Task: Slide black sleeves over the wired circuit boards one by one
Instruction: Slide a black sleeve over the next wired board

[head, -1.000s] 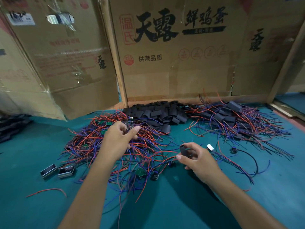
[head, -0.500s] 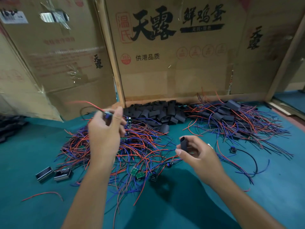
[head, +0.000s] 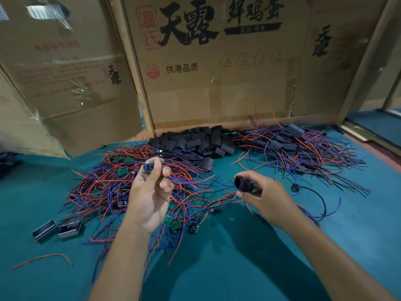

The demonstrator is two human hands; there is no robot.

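Sleeve in hand: a short black sleeve (head: 244,184), matte and soft-looking, its round open mouth facing left; just right of centre frame, held above the table.
Right hand: the right hand (head: 263,197) pinches that sleeve between thumb and curled fingers.
Left hand: the left hand (head: 150,191), left of centre, grips a small wired circuit board (head: 149,166) at its fingertips, a blue part showing; thin wires trail down from it.
Gap: board and sleeve are apart, mouth of the sleeve turned toward the board.
Wire heap: a tangled pile of wired boards (head: 121,183) under the left hand, glossy red and blue-purple leads, little green rectangles among them.
Sleeve stock: a heap of black sleeves (head: 195,143), flat curled strips, upper centre against the cardboard.
Right pile: sleeved boards (head: 290,146) with wires fanning out, upper right.
Table: teal felt-like table cover (head: 217,268).
Lower left: two shiny metal clips (head: 57,230), boxy.
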